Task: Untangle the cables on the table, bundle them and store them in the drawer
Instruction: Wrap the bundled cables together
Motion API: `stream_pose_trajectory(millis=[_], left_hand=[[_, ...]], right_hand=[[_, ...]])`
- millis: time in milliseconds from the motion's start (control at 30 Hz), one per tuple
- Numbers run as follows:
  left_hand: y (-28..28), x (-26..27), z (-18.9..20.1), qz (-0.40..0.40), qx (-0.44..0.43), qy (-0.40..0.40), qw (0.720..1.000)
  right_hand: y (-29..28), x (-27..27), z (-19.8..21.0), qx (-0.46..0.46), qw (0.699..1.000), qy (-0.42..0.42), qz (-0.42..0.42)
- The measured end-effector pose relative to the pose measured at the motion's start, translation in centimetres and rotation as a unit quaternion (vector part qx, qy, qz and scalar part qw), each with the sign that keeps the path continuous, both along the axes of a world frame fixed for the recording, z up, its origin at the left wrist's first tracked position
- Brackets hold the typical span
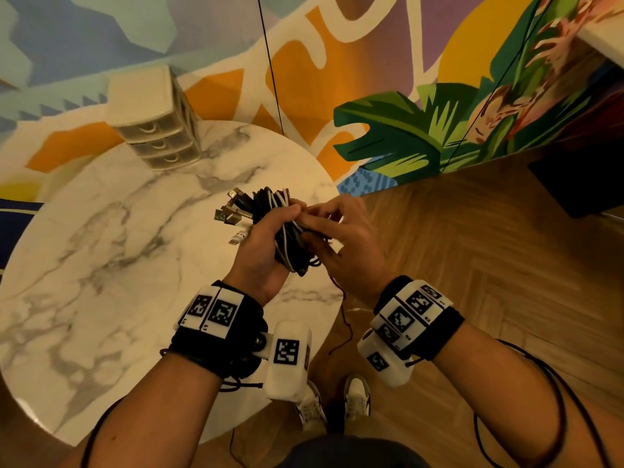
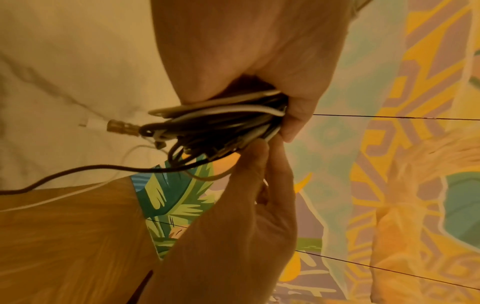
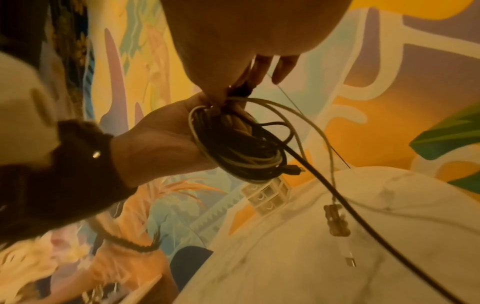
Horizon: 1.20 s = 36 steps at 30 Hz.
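A coiled cable bundle (image 1: 289,235) of black and white cables is held above the right edge of the marble table (image 1: 101,265). My left hand (image 1: 270,238) grips it around the middle, fingers curled over the top. Several plugs (image 1: 233,211) stick out of it to the left. My right hand (image 1: 332,228) meets the bundle from the right, and its thumb and fingertips (image 2: 262,148) pinch strands at the edge of the cable bundle (image 2: 221,125). A loose black tail (image 3: 363,216) and a white lead with a plug (image 3: 336,220) dangle from the cable bundle (image 3: 233,152).
A small white drawer unit (image 1: 155,130) with three shut drawers stands at the table's far edge. A painted wall lies behind it. Wooden floor (image 1: 472,282) spreads to the right. A thin dark wire (image 1: 346,315) hangs below my right hand toward my shoes (image 1: 337,400).
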State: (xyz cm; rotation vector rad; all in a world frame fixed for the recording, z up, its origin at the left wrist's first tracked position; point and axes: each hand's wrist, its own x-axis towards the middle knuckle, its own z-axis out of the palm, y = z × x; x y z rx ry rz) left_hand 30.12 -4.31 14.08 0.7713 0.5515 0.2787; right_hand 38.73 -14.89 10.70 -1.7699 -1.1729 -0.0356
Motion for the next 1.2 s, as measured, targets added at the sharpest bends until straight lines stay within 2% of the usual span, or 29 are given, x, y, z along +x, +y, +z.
stream_pose_trajectory(millis=[67,167,300,400,467,567,733,900,1200], left_hand=[[-0.1,0.0,0.4,-0.001,-0.007,-0.019,1.000],[0.1,-0.1,1.1,-0.034,0.030,-0.032,0.998],[0.2,-0.5,1.8,-0.092,0.052,-0.072,0.992],[0.3,-0.7,2.1,-0.101,0.052,-0.081,0.990],[0.4,-0.8,2.1,-0.101,0.045,-0.082,0.990],[0.9,-0.9,1.9,-0.089,0.029,-0.081,0.992],[1.4,-1.1,1.9,-0.093,0.038,-0.090,0.991],[1.8,-1.4,2.0,-0.122,0.048,-0.096,0.987],[1.7,-1.3,1.4,-0.101,0.009,-0.117,0.988]], right_hand=[[-0.1,0.4,0.3,0.009,0.992,0.123,-0.015],[-0.1,0.8,0.4,-0.007,0.959,0.281,-0.027],[-0.3,1.0,1.5,-0.059,0.906,0.402,0.121],[-0.3,1.4,2.2,-0.110,0.888,0.400,0.201],[-0.3,1.3,2.5,-0.108,0.874,0.424,0.210],[-0.1,0.6,2.4,-0.098,0.864,0.459,0.184],[0.6,-0.6,2.0,-0.068,0.873,0.469,0.114],[0.9,-0.4,2.2,-0.061,0.866,0.485,0.104],[1.2,-0.7,2.5,-0.089,0.856,0.496,0.119]])
